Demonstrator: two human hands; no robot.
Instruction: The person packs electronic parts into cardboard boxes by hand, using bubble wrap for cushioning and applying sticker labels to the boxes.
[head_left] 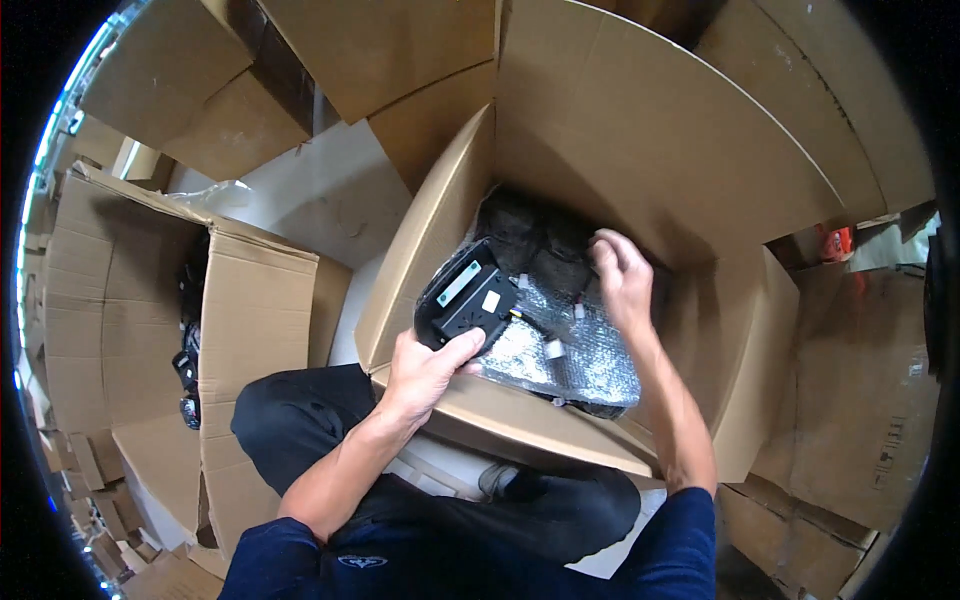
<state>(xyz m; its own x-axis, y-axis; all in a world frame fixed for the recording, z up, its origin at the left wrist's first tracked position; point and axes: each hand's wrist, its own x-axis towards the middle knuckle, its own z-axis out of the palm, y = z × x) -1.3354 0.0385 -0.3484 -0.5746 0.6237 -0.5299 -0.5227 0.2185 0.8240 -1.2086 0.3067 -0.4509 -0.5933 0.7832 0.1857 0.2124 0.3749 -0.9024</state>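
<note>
In my left hand [425,375] is a black electronic unit [478,312] with pale labels on its back, my thumb pressed on its near edge. Dark wires with white connectors [556,349] trail from beside it. My right hand [625,275] hovers over the far right part of the open cardboard box [540,425], its fingers loosely bent and apart, with nothing visible in them. Below the hands, silver bubble wrap [590,365] lies in the box. Behind it are dark wrapped packages [535,235], whose contents are hidden.
At the left stands another open carton [255,330] with black items [187,375] inside. More cardboard boxes [850,400] line the right side. The box's tall far flap [640,120] rises behind my hands. My bent legs [500,520] are close to its near wall.
</note>
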